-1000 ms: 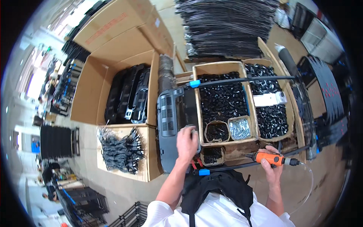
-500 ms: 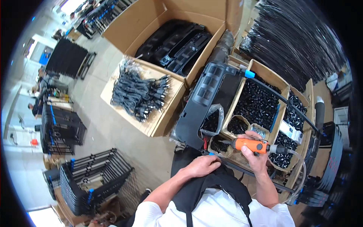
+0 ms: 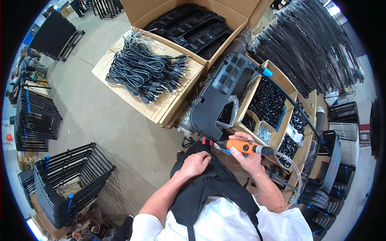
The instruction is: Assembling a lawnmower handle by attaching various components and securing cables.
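My right hand (image 3: 248,158) is wrapped round an orange pneumatic screwdriver (image 3: 240,147). Its dark tip points left, near the lower end of a long black plastic cover (image 3: 207,108) with vent slots. From the tool's rear, a clear air hose (image 3: 299,176) curves down past my right forearm. My left hand (image 3: 196,164) rests against my black apron (image 3: 209,182) with its fingers curled in. Whatever the left fingers may hold is hidden. Beside the cover lies a clear plastic bag (image 3: 233,116) with dark small parts inside.
Right of the cover, a wooden bin (image 3: 263,66) holds black fasteners and a bag of silvery screws (image 3: 263,133). Bundled black cables (image 3: 140,66) lie on a cardboard box (image 3: 108,82). Another open carton (image 3: 140,16) contains black covers. Black frames (image 3: 76,172) are stacked at left.
The screwdriver in my right hand has moved left, from over the small-parts bin toward the cover's lower end. My left hand has drawn slightly left on the apron. The whole view has shifted.
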Motion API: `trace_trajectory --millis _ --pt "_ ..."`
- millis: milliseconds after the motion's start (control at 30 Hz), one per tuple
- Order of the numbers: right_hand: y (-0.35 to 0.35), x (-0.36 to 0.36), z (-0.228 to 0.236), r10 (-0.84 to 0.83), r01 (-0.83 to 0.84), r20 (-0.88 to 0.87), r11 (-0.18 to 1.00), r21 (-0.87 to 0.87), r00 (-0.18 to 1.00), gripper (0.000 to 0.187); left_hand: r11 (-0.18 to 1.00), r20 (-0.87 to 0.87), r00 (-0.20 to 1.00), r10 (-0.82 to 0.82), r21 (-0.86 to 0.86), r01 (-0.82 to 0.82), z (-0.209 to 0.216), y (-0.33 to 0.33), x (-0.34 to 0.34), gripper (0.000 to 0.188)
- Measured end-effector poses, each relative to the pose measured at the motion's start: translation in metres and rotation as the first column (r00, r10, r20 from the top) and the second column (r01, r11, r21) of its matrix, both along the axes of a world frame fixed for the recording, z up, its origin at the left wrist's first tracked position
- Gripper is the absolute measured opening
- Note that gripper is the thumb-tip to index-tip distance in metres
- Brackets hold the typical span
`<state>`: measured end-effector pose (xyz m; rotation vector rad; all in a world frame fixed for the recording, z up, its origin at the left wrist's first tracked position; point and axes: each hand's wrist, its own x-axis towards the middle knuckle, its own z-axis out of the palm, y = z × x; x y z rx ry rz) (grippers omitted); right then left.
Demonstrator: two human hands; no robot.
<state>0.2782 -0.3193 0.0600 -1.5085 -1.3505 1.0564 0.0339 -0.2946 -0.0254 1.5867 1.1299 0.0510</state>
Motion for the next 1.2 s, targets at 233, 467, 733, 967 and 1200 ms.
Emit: trace_trajectory --millis 233,467,733,967,1200 --pt "-0.011 -0.03 0.001 -0.173 0.173 0.016 0.985 -0.02 0.985 0.056 0.996 0.178 0.98 0.087 0.016 -0.091 -0.028 0.008 -0.003 0.033" --pt "-0.011 -0.032 -0.001 -0.184 0.184 0.053 0.983 0.01 0.982 0.056 0.968 0.307 0.928 0.213 0.061 -0.242 -0.017 0.025 0.01 0.025" --pt "-0.004 -0.039 0.003 -0.043 0.056 0.227 0.997 -0.055 0.973 0.056 0.725 0.363 0.929 -0.079 0.66 -0.196 -0.013 0.063 0.018 0.028" --pt "-0.004 -0.035 -0.001 -0.109 0.109 0.129 0.994 0.001 0.986 0.052 0.533 0.151 0.915 -0.374 0.843 0.079 -0.019 0.08 0.025 0.029" --pt "0.0 -0.026 0.006 -0.078 0.094 0.234 0.994 -0.057 0.969 0.052 0.467 0.06 0.889 -0.453 0.866 0.18 -0.02 0.089 0.024 0.02"
